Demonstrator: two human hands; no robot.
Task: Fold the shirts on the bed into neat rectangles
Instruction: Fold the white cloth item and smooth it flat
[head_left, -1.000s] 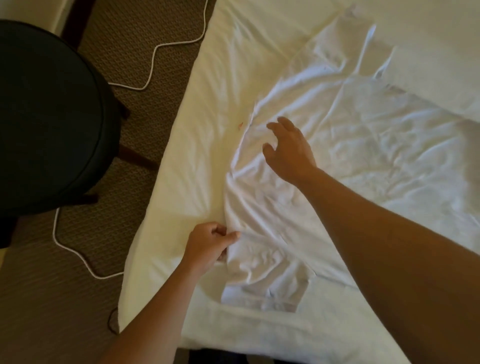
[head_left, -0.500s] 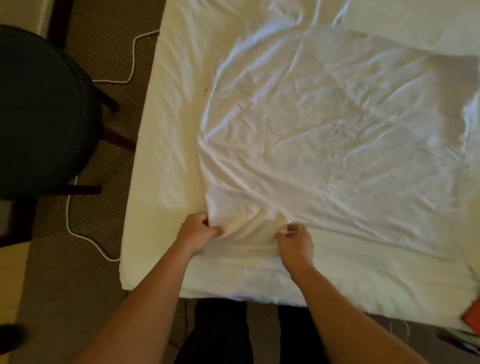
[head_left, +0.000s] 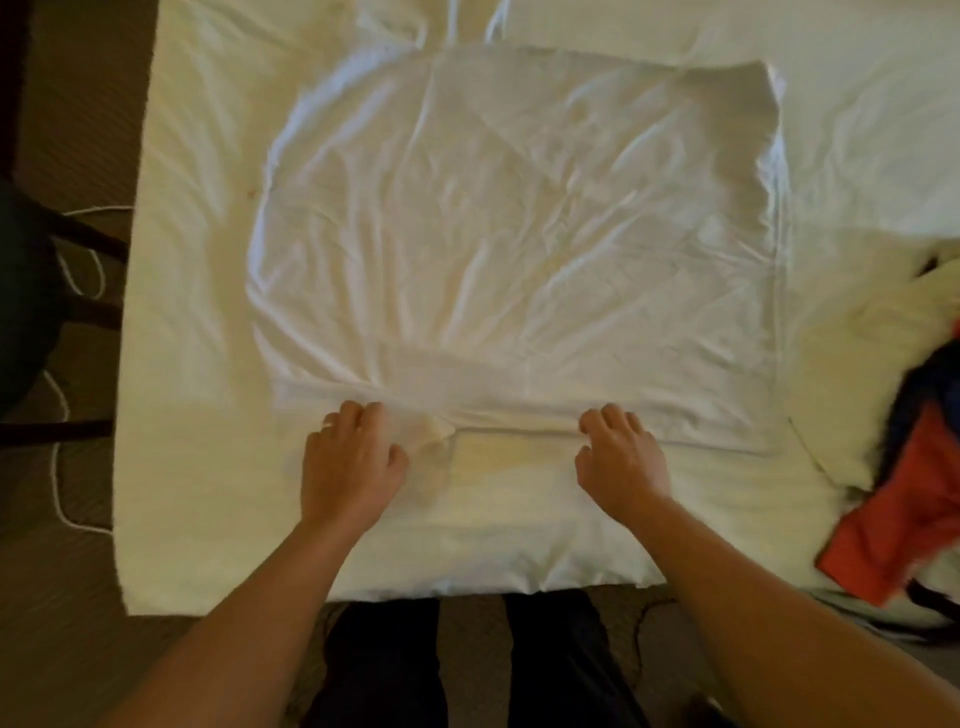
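A wrinkled white shirt (head_left: 519, 234) lies spread flat across the white bed (head_left: 197, 467), its near edge folded into a narrow band. My left hand (head_left: 353, 462) grips a bunch of cloth at the left part of that near edge, fingers curled over it. Further right on the same edge, my right hand (head_left: 621, 460) holds the fold with curled fingertips on top and the thumb below. The fingertips are partly hidden in the fabric.
A heap of clothes with a red garment (head_left: 898, 519) and a dark blue one (head_left: 924, 384) lies at the bed's right edge. A dark chair (head_left: 26, 291) and a white cable (head_left: 60, 415) are on the carpet to the left. My legs stand against the bed's near edge.
My right hand came back from the shirt's middle to its near edge. Both hands have spread apart along that edge, and the shirt now lies flatter and squarer.
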